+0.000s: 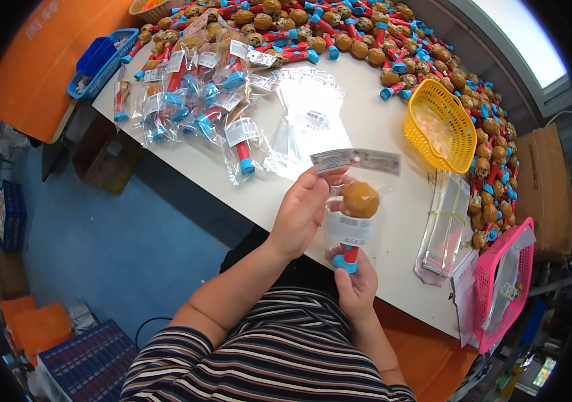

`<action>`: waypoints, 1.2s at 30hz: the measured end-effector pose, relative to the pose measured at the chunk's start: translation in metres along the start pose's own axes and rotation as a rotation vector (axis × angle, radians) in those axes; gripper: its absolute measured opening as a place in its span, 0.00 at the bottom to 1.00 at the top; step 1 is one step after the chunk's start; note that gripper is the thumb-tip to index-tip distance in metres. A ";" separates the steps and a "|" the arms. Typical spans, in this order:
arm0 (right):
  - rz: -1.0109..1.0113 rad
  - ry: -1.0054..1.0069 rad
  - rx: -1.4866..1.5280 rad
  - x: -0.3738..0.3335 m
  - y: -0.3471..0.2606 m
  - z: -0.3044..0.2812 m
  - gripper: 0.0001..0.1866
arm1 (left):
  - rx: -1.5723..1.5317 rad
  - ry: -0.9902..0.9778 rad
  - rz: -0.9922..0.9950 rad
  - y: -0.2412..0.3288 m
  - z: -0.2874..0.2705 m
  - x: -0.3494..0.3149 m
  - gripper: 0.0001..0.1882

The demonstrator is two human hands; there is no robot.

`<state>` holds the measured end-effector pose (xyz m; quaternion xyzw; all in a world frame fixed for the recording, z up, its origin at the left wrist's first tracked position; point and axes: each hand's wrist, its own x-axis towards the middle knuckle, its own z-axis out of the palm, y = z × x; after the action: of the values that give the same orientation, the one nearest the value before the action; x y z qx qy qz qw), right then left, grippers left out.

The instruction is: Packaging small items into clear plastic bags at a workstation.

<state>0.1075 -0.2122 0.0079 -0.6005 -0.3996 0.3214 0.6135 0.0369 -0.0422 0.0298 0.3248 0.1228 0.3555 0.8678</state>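
In front of my body is a clear plastic bag [347, 231] with a white printed label, holding a toy figure [360, 200] with a round brown head, red body and blue base. My right hand [358, 285] grips it from below, with fingers closed round the blue base through the plastic. My left hand [304, 211] pinches the bag's upper end, where a printed strip [356, 161] stands across the opening. I cannot tell whether that strip is part of the bag. Just beyond my left hand, flat clear bags [309, 120] lie fanned out on the white table [379, 120].
Bagged toys [195, 100] are heaped at the left. Loose toys [366, 40] line the far and right edges. A yellow basket [463, 127] stands right, near a banded stack of clear sleeves [443, 224] and a pink basket [524, 268]. A blue basket [123, 50] sits far left.
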 end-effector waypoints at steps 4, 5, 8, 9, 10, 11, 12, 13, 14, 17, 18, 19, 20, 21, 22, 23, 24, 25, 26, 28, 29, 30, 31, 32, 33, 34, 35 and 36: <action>-0.251 0.108 -0.585 0.008 0.000 0.008 0.18 | 0.126 -0.079 0.036 -0.003 0.000 0.000 0.23; -0.249 0.109 -0.584 0.009 0.002 0.008 0.18 | 0.109 -0.081 0.009 -0.002 0.000 0.001 0.28; -0.365 0.191 -0.656 0.009 0.009 0.004 0.25 | 0.089 -0.201 -0.008 0.002 0.001 -0.002 0.35; -0.378 0.213 -0.668 0.009 0.011 0.004 0.26 | 0.090 -0.202 -0.013 0.003 0.002 -0.002 0.35; -0.392 0.235 -0.679 0.008 0.012 0.003 0.27 | 0.113 -0.245 0.025 0.004 0.004 -0.003 0.37; -0.389 0.239 -0.679 0.009 0.011 0.003 0.27 | 0.137 -0.289 0.063 0.004 0.005 -0.004 0.40; -0.416 0.249 -0.697 0.010 0.011 0.002 0.28 | 0.138 -0.291 0.058 0.005 0.003 -0.005 0.40; -0.444 0.260 -0.715 0.011 0.010 0.002 0.29 | 0.142 -0.271 -0.007 0.008 0.000 -0.007 0.38; -0.441 0.266 -0.714 0.011 0.010 0.001 0.29 | 0.146 -0.251 -0.072 0.008 -0.002 -0.008 0.37; -0.435 0.183 -0.544 0.009 0.011 -0.004 0.30 | 0.176 -0.097 -0.063 0.006 -0.002 -0.007 0.41; -0.310 0.126 -0.401 0.005 0.011 -0.008 0.29 | 0.179 -0.100 -0.068 0.007 -0.002 -0.007 0.41; -0.187 0.070 -0.258 0.002 0.010 -0.011 0.29 | 0.168 -0.087 -0.097 0.008 -0.003 -0.007 0.40; -0.185 0.076 -0.256 0.001 0.009 -0.010 0.29 | 0.157 -0.073 -0.127 0.009 -0.003 -0.006 0.39; -0.084 0.085 -0.144 0.000 0.005 -0.007 0.29 | 0.159 -0.074 -0.131 0.010 0.000 -0.006 0.39; 0.016 0.093 -0.033 -0.002 0.002 -0.005 0.32 | 0.135 -0.072 -0.129 0.011 0.004 -0.007 0.38; 0.018 0.096 -0.030 -0.003 -0.001 -0.007 0.32 | 0.110 -0.069 -0.127 0.010 0.007 -0.007 0.37; 0.162 0.065 0.209 -0.006 -0.004 -0.010 0.33 | 0.110 -0.069 -0.129 0.008 0.007 -0.005 0.37; 0.305 0.033 0.448 -0.007 -0.006 -0.012 0.34 | 0.001 -0.068 -0.157 0.005 0.006 -0.003 0.36; 0.306 0.034 0.448 -0.008 -0.005 -0.014 0.34 | -0.110 -0.067 -0.184 0.003 0.007 0.000 0.35; 0.326 -0.033 0.484 -0.007 -0.004 -0.018 0.41 | -0.131 0.004 -0.184 -0.004 0.014 0.006 0.33; 0.326 -0.033 0.484 -0.005 -0.005 -0.015 0.41 | -0.152 0.074 -0.182 -0.006 0.018 0.009 0.30; 0.251 0.059 0.509 -0.003 -0.006 -0.010 0.43 | -0.153 0.074 -0.183 -0.008 0.021 0.011 0.30; 0.175 0.151 0.533 0.000 -0.006 -0.006 0.45 | -0.093 0.152 -0.155 -0.009 0.024 0.014 0.28; 0.175 0.152 0.532 0.002 -0.006 -0.004 0.45 | -0.033 0.229 -0.127 -0.009 0.028 0.015 0.26; 0.092 0.186 0.435 0.005 -0.006 -0.003 0.47 | 0.077 0.245 -0.058 -0.006 0.034 0.014 0.28; 0.010 0.220 0.338 0.006 -0.007 -0.002 0.50 | 0.076 0.245 -0.057 -0.006 0.036 0.014 0.28; -0.010 0.199 0.439 0.005 -0.004 -0.007 0.41 | 0.065 0.273 -0.032 -0.007 0.038 0.014 0.29; -0.009 0.198 0.439 0.004 -0.005 -0.007 0.41 | 0.055 0.301 -0.008 -0.008 0.039 0.014 0.30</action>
<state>0.1151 -0.2119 0.0134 -0.4795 -0.2607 0.3373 0.7670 0.0686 -0.0551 0.0551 0.2907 0.2625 0.3934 0.8318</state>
